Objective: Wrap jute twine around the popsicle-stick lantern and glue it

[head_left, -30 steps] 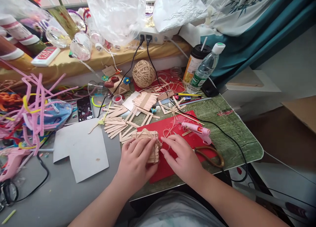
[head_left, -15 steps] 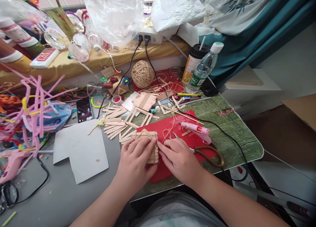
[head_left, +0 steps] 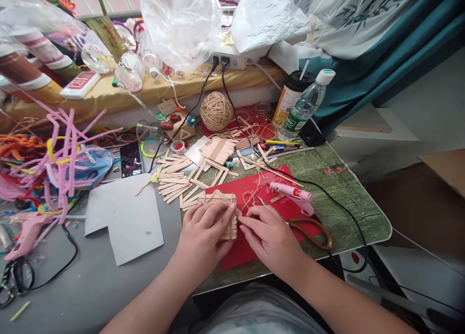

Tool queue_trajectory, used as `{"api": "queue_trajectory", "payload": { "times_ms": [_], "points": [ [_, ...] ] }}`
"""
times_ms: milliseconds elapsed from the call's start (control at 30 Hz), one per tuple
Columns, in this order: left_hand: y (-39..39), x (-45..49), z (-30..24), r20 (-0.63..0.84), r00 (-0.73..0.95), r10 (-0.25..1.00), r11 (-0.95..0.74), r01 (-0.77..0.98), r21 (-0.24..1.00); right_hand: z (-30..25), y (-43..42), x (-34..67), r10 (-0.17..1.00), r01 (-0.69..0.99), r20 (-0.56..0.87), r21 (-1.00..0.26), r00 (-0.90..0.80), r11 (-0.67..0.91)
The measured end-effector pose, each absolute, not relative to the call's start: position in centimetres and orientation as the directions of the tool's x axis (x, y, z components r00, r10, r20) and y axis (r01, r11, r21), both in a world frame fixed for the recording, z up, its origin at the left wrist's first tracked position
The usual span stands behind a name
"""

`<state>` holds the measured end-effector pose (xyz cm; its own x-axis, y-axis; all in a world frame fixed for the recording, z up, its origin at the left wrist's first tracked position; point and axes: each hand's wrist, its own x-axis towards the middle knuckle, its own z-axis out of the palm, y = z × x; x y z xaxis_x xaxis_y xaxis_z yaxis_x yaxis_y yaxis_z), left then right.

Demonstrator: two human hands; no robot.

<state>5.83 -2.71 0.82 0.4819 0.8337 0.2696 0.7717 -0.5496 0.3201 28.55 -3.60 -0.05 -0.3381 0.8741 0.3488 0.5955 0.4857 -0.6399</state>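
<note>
A small box made of craft sticks (head_left: 229, 231) rests over the red sheet (head_left: 232, 256), with twine along its edges. My left hand (head_left: 203, 232) is closed over its left side and top, fingers lying across it and thumb at the near side. At the box's right edge, my right hand (head_left: 274, 234) pinches a thin strand of twine (head_left: 248, 198) between thumb and forefinger. Behind that hand lie a pink glue gun (head_left: 292, 194) and brown-handled scissors (head_left: 312, 227). The part of the box under my left hand is hidden.
Loose craft sticks (head_left: 174, 184) spread behind the box, near a twine ball (head_left: 217, 111). A water bottle (head_left: 307, 106) and lidded cup (head_left: 288, 99) stand at the back right. Black cord (head_left: 337, 205) crosses the green tabletop. White card (head_left: 127, 217) and pink pipe cleaners (head_left: 69, 150) lie left.
My right fingertips have drawn slightly away from the box's edge, with the twine strand between them. My left hand keeps its hold. The whole view has shifted a little.
</note>
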Motion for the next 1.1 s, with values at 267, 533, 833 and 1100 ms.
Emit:
{"api": "queue_trajectory", "payload": {
  "times_ms": [267, 533, 833, 1100],
  "points": [
    [-2.9, 5.2, 0.9, 0.342, 0.507, 0.791, -0.608, 0.710, 0.356, -0.2, -5.4, 31.5, 0.895, 0.533, 0.361, -0.719, -0.263, 0.447],
    [-2.9, 3.8, 1.2, 0.464, 0.199, 0.863, -0.501, 0.452, 0.738, -0.4, -6.0, 32.0, 0.934, 0.502, 0.306, -0.788, -0.183, 0.356],
    [-2.1, 0.2, 3.1, 0.028, 0.092, 0.995, -0.079, 0.606, 0.792, -0.1, -6.7, 31.0, 0.954, 0.414, 0.232, -0.862, -0.190, 0.292],
    [-2.6, -0.5, 1.0, -0.132, 0.067, 0.989, 0.053, 0.670, 0.741, 0.1, -6.8, 30.3, 0.983, 0.381, 0.114, -0.910, -0.142, 0.160]
  ]
}}
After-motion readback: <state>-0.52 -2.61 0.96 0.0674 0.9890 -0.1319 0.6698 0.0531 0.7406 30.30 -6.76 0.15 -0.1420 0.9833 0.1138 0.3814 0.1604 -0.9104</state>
